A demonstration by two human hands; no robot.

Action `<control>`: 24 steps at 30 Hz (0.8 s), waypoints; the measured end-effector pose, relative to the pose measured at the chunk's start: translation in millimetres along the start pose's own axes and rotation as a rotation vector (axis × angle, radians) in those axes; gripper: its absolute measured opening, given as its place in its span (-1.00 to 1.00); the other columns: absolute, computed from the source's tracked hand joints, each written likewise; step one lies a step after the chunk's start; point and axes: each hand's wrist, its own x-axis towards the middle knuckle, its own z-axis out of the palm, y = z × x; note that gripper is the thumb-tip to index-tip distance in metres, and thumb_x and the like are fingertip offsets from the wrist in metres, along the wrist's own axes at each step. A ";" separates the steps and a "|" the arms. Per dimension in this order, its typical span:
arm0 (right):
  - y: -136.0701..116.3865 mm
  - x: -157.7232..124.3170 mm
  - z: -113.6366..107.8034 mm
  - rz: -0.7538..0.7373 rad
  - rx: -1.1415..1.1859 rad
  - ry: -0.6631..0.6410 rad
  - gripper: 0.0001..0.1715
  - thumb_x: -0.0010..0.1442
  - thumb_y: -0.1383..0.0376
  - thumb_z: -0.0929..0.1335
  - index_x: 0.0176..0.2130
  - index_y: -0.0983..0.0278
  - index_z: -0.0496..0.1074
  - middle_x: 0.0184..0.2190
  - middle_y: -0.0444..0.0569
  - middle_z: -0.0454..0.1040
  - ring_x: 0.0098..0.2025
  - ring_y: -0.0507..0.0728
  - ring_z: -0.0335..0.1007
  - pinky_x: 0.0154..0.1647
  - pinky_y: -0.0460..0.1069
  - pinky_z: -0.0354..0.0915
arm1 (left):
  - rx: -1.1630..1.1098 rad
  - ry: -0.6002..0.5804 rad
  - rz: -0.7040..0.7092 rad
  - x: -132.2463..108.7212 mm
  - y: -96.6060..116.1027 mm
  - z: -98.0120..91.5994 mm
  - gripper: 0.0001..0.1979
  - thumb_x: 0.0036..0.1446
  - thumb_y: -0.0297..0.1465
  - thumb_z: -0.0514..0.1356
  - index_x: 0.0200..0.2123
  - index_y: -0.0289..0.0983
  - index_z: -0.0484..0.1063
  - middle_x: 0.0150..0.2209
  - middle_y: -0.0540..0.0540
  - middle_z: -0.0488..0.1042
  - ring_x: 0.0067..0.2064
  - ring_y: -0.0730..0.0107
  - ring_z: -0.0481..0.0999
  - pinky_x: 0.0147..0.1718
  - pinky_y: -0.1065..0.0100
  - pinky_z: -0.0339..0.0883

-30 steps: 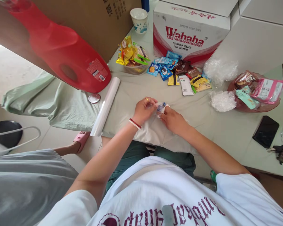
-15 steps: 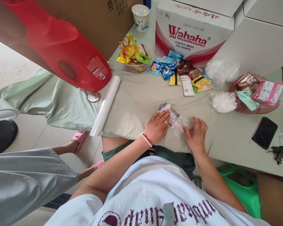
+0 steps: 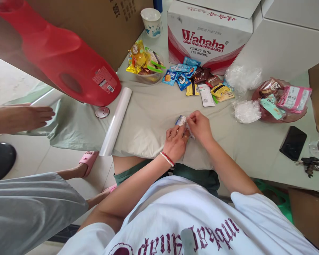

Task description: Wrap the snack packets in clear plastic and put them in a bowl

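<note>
1. A small blue-and-white plastic packet (image 3: pixel 180 120) lies on the pale green tablecloth (image 3: pixel 149 117), towards its near side.
2. The left hand (image 3: pixel 176 142) rests palm-down on the packet's near part, fingers stretched out and slightly apart.
3. The right hand (image 3: pixel 201 128) has fingertips bunched together at the packet's right end; whether they pinch it, I cannot tell.
4. A shiny white cylindrical roll (image 3: pixel 116 122) lies left.

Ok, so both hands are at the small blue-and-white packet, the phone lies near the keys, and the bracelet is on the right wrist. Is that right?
Not quite: the head view shows the red-and-white bracelet on the left wrist. The rest stands: the left hand and right hand are at the packet, and the phone lies near the keys.
</note>
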 end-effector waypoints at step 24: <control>35.0 -23.0 -65.7 -0.158 -0.094 0.161 -0.55 0.43 0.42 0.20 0.18 0.28 0.49 0.08 0.07 0.56 0.09 0.17 0.47 0.15 0.07 0.38 | 0.045 0.227 -0.118 -48.1 -62.3 -13.1 -0.82 0.30 -0.40 0.11 -0.12 -0.19 0.51 -0.03 -0.28 0.54 0.08 -0.04 0.51 0.00 0.01 0.31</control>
